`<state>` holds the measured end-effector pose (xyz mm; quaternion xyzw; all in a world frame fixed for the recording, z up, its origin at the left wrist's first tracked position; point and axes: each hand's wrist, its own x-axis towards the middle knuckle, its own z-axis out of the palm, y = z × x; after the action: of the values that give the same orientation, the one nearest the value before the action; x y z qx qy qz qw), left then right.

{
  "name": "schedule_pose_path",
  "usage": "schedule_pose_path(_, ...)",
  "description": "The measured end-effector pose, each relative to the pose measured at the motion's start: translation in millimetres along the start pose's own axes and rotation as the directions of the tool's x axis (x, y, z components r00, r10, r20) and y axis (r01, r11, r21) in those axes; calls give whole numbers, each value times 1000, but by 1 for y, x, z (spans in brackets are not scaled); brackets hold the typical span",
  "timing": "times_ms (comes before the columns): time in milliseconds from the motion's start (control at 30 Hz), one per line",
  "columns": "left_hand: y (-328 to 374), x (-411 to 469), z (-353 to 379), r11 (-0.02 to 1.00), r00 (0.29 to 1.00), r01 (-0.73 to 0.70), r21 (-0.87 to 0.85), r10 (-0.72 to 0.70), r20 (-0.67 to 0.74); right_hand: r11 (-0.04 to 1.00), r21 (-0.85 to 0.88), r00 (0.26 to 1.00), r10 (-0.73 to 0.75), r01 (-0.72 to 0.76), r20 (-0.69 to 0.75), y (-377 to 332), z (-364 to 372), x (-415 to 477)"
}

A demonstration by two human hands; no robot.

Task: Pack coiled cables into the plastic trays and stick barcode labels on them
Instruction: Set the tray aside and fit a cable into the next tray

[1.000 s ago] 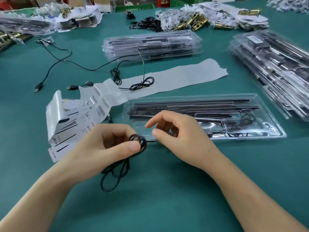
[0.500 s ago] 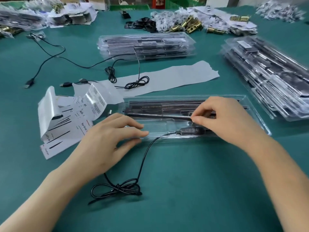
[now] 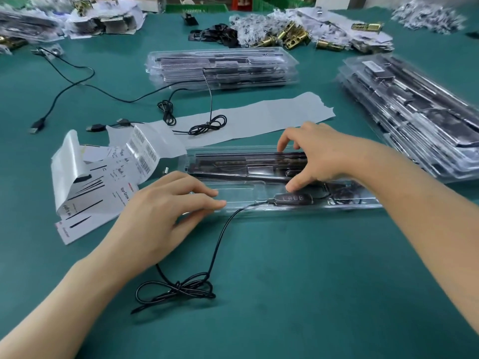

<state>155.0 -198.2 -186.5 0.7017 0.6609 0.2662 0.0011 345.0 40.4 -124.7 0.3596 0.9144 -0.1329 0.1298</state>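
on the green table (image 3: 324,281), the clear plastic tray (image 3: 242,193) is pressed at its near left edge by the flat, straight-fingered left hand (image 3: 160,216). the right hand (image 3: 326,155) is arched over it, fingers spread, nothing gripped. the coiled cable (image 3: 178,288) is laid before the tray, its controller (image 3: 294,198) inside.

Head-worn view, forward and downward

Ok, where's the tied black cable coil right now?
In the head view, the tied black cable coil lies on the green mat, lower left of centre, below the left hand and nearer the person than the clear plastic tray.
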Motion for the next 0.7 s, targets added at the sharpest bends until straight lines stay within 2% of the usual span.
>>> schedule_pose_path(233, 0, 0, 1, 1000, 1000, 3, -9, -3, -8, 993, -98, 994, 77, -69, 74, -16, -5, 16)
schedule_pose_path(700, 4, 3, 1, 999, 1000, 16, -30, -17, -7, 997, -56, 991, 68, -62, 114, -9, -8, 13)
